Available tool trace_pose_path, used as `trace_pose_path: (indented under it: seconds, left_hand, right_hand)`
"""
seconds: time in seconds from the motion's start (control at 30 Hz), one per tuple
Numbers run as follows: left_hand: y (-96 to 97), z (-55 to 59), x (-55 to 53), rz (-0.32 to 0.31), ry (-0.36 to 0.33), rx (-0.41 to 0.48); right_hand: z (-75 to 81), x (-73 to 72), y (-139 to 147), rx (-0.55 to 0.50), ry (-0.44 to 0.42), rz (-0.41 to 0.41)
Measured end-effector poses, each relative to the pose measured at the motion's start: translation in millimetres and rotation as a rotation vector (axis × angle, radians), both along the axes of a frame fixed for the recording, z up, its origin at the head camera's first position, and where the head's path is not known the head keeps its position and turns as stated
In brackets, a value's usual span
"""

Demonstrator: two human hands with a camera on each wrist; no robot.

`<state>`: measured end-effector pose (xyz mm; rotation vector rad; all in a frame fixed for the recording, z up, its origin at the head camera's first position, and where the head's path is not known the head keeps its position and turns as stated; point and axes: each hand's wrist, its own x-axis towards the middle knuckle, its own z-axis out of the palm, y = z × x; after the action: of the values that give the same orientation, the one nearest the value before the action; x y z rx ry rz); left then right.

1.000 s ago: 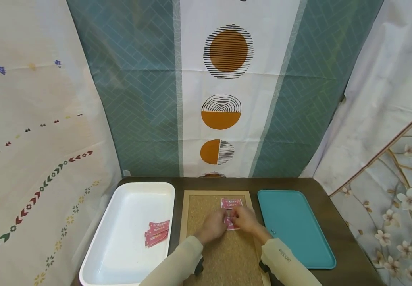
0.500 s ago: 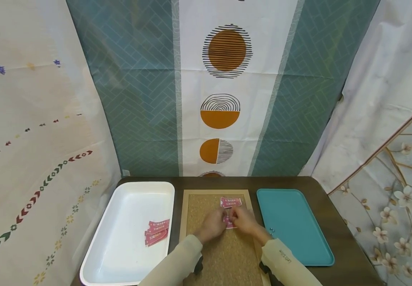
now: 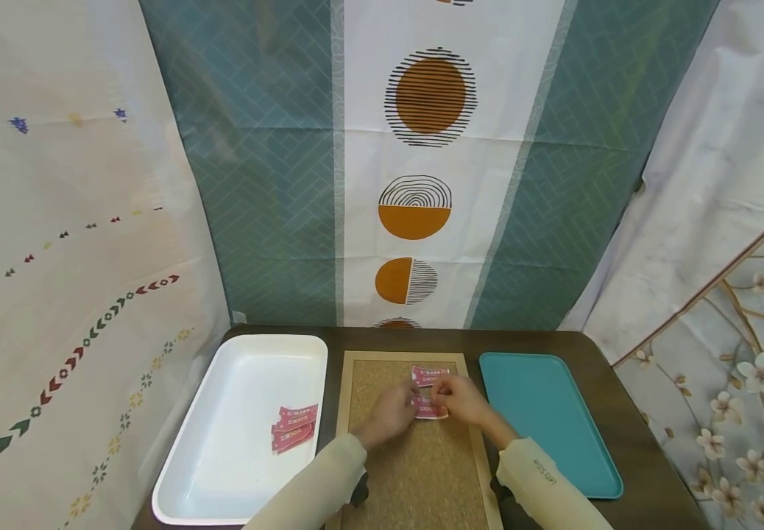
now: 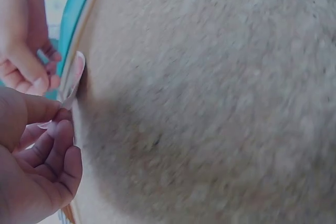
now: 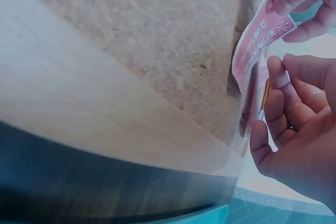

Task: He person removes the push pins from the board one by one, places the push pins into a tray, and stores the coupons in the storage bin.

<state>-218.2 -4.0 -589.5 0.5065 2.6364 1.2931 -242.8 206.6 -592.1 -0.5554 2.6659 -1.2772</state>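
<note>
My left hand (image 3: 390, 414) pinches the left end of a pink-and-white paper coupon (image 3: 430, 409) over the cork board (image 3: 422, 478). In the right wrist view the coupon (image 5: 257, 40) bends up, its printed face showing. Beside its right end is my right hand (image 3: 464, 401), thumb and index fingertips close together, other fingers curled. I cannot tell whether a small thing sits between those fingertips (image 5: 276, 69). Just above, another pink coupon (image 3: 427, 375) lies on the board near its upper right corner.
Left of the board stands a white tray (image 3: 236, 442) with pink coupons (image 3: 294, 427) overlapping inside it. To the right lies a teal tray (image 3: 554, 419). The board's wooden frame (image 3: 347, 397) rests on a dark table (image 3: 647, 471), with patterned curtains behind and at both sides.
My right hand has shifted slightly right, widening the gap between the hands and showing more of the lower coupon. The left hand keeps its place there. The head view has turned slightly.
</note>
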Motion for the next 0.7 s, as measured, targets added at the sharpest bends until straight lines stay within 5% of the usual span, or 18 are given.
trace_pose_path:
  seconds: [0.7]
  left_hand:
    - [-37.3,30.9,-3.8,-0.012,0.021,0.048]
  right_hand:
    - [10.1,6.3,27,0.021,0.035,0.003]
